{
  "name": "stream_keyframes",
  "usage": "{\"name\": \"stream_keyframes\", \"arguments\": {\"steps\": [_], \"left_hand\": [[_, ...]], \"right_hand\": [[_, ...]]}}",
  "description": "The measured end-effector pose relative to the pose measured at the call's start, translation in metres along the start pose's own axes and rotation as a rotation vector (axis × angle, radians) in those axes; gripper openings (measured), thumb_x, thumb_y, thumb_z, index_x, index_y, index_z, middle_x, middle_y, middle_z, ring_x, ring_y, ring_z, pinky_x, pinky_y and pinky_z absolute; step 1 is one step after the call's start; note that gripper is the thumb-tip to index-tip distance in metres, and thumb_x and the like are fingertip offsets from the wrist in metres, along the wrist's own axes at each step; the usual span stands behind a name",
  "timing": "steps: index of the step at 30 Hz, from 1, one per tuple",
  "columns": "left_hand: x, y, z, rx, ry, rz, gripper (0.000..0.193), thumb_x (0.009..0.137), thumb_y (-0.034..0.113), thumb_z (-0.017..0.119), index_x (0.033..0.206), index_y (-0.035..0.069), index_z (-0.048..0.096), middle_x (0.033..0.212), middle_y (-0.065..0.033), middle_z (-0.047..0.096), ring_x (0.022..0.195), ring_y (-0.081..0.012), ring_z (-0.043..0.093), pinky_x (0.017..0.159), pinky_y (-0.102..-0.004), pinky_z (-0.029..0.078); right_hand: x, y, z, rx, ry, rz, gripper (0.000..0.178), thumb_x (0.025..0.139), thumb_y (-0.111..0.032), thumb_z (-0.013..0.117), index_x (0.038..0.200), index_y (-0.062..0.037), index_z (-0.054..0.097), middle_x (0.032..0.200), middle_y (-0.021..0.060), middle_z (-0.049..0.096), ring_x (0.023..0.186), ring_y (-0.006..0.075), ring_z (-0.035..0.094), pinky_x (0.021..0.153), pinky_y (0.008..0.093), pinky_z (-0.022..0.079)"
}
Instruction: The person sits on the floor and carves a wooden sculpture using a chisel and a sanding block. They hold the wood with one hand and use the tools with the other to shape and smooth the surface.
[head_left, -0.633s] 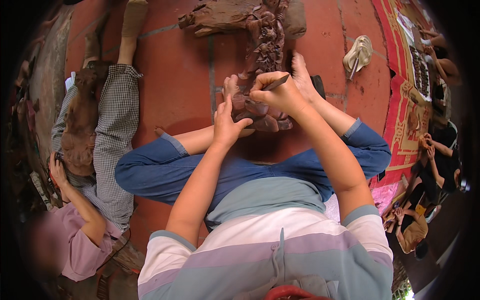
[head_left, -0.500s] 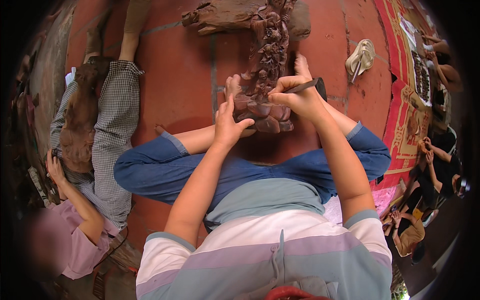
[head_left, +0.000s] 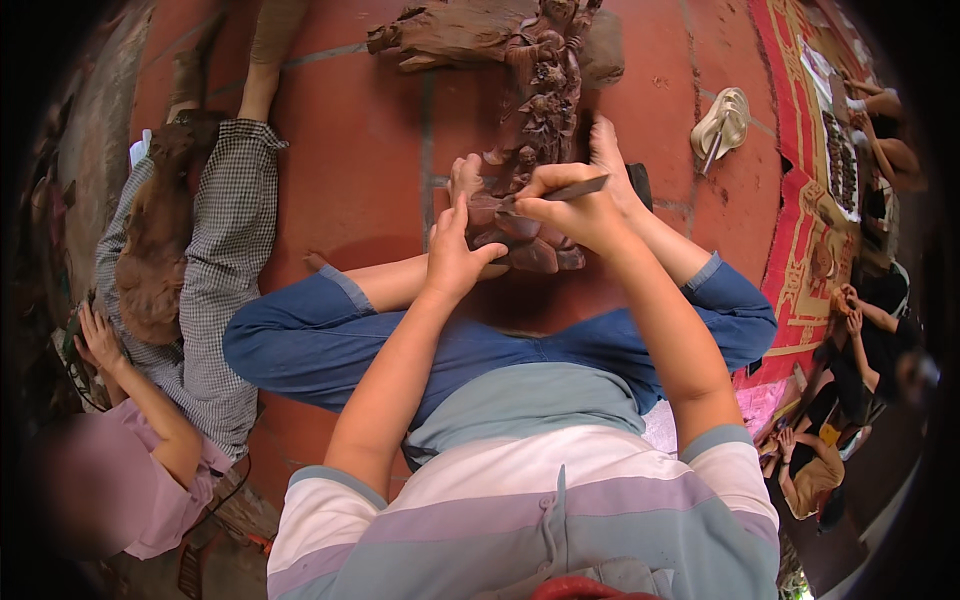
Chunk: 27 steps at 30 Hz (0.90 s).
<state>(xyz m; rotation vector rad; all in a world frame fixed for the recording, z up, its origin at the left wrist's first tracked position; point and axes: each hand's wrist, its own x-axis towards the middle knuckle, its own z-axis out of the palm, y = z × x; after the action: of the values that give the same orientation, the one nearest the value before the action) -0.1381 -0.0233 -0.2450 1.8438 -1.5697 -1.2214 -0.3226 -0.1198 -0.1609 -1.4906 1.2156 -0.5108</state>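
Note:
In front of me a dark reddish-brown wood carving (head_left: 545, 95), with small figures stacked along its length, lies between my bare feet. Its base of lumpy, rock-like shapes (head_left: 535, 250) is nearest to me. My left hand (head_left: 452, 258) rests at the left side of this base, fingers stretched upward and thumb spread out. In a pinch, my right hand (head_left: 580, 217) holds a thin dark strip-like tool (head_left: 588, 187) whose back end sticks out to the right. My fingertips are at the carving just above the base; the tool's tip is hidden there.
A rough log (head_left: 440, 38) lies across the far end, under the carving. Red floor tiles (head_left: 360, 160) surround it. Pale sandals (head_left: 722, 128) lie at right, beside a red and gold mat (head_left: 795, 260). A person in checked trousers (head_left: 225, 270) sits at left with a brown wood piece (head_left: 155, 250).
My right hand has moved a little left and down along the carving toward its base, with the tool in it. My left hand has barely moved.

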Motion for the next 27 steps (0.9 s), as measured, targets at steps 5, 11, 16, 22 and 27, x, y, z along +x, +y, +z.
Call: {"name": "stream_keyframes", "arguments": {"steps": [5, 11, 16, 22, 27], "left_hand": [[0.001, -0.001, -0.003, -0.027, 0.011, -0.002, 0.101, 0.062, 0.026, 0.084, 0.144, 0.0, 0.031, 0.127, -0.02, 0.049, 0.117, -0.0381, 0.046, 0.1, -0.0421, 0.038], [0.002, -0.001, -0.001, -0.015, -0.007, 0.004, 0.101, 0.062, 0.026, 0.085, 0.144, 0.0, 0.031, 0.126, -0.0202, 0.049, 0.115, -0.0384, 0.047, 0.1, -0.0422, 0.039], [0.001, 0.002, -0.002, -0.01, -0.016, -0.009, 0.101, 0.062, 0.027, 0.085, 0.143, 0.0, 0.031, 0.126, -0.0208, 0.049, 0.115, -0.0387, 0.047, 0.1, -0.0426, 0.039], [0.001, -0.002, -0.003, -0.018, 0.003, -0.003, 0.101, 0.063, 0.028, 0.084, 0.144, 0.0, 0.031, 0.127, -0.0213, 0.048, 0.117, -0.0386, 0.046, 0.1, -0.0424, 0.039], [0.002, 0.0, -0.003, -0.017, -0.025, -0.016, 0.101, 0.063, 0.028, 0.084, 0.144, 0.0, 0.031, 0.127, -0.0209, 0.048, 0.118, -0.0385, 0.045, 0.1, -0.0425, 0.038]], "right_hand": [[0.0, -0.004, -0.001, 0.049, 0.007, -0.063, 0.01, 0.071, -0.01, 0.069, 0.07, 0.0001, 0.066, 0.062, 0.0067, 0.064, 0.054, 0.0082, 0.055, 0.052, 0.0263, 0.046], [-0.007, -0.007, -0.009, 0.007, -0.055, 0.115, 0.012, 0.07, -0.01, 0.069, 0.072, 0.0013, 0.066, 0.064, 0.0064, 0.065, 0.06, 0.0092, 0.06, 0.055, 0.0266, 0.048], [0.0, 0.0, 0.001, 0.019, -0.014, -0.062, 0.011, 0.071, -0.01, 0.068, 0.074, 0.0001, 0.068, 0.063, 0.0059, 0.065, 0.056, 0.0081, 0.059, 0.052, 0.0254, 0.047], [-0.007, -0.02, -0.013, 0.013, -0.043, 0.011, 0.011, 0.071, -0.011, 0.069, 0.072, -0.0003, 0.066, 0.066, 0.0052, 0.066, 0.061, 0.0081, 0.06, 0.055, 0.0256, 0.047], [-0.009, 0.01, -0.01, 0.044, -0.047, 0.004, 0.01, 0.071, -0.01, 0.07, 0.074, -0.0006, 0.069, 0.068, 0.0065, 0.068, 0.059, 0.0102, 0.061, 0.056, 0.0258, 0.048]]}}
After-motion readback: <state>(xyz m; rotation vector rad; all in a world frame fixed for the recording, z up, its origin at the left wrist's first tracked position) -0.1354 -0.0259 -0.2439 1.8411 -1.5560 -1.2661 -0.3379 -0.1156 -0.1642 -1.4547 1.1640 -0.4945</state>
